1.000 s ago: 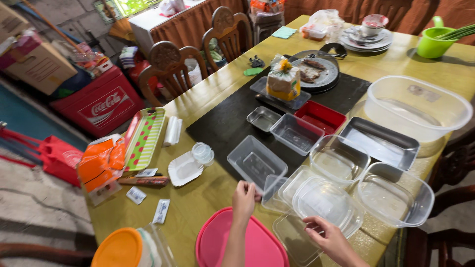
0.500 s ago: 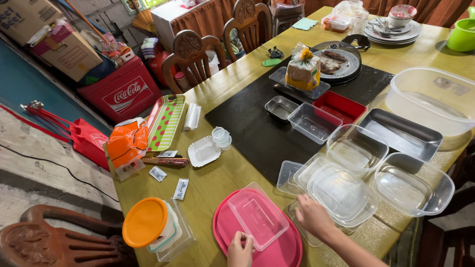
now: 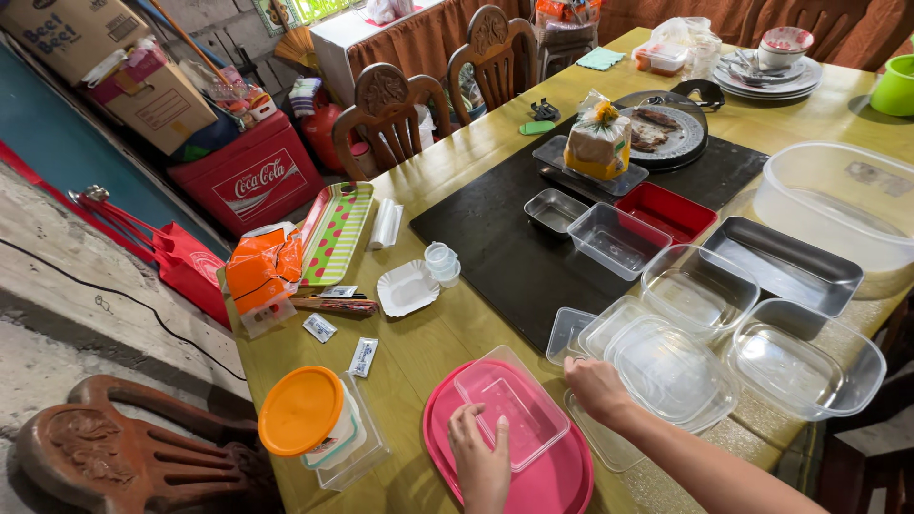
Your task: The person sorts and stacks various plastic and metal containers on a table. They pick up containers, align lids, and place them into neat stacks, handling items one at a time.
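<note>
Both hands shifted, left hand (image 3: 483, 461) now flat on clear container (image 3: 511, 405), right hand (image 3: 596, 388) beside lids (image 3: 666, 371)

— Where could a hand pass on this table (image 3: 476, 152)?

— Along the bare black mat (image 3: 495, 257), between the white paper dish (image 3: 407, 287) and the clear tubs. A strip of bare wood also runs between the sachets (image 3: 363, 357) and the pink lid (image 3: 562, 476).

— What blocks the near right?

— The stack of clear lids (image 3: 666, 371), touching one another, with deep tubs (image 3: 809, 357) just beyond. The orange-lidded container (image 3: 303, 411) closes the near left.
</note>
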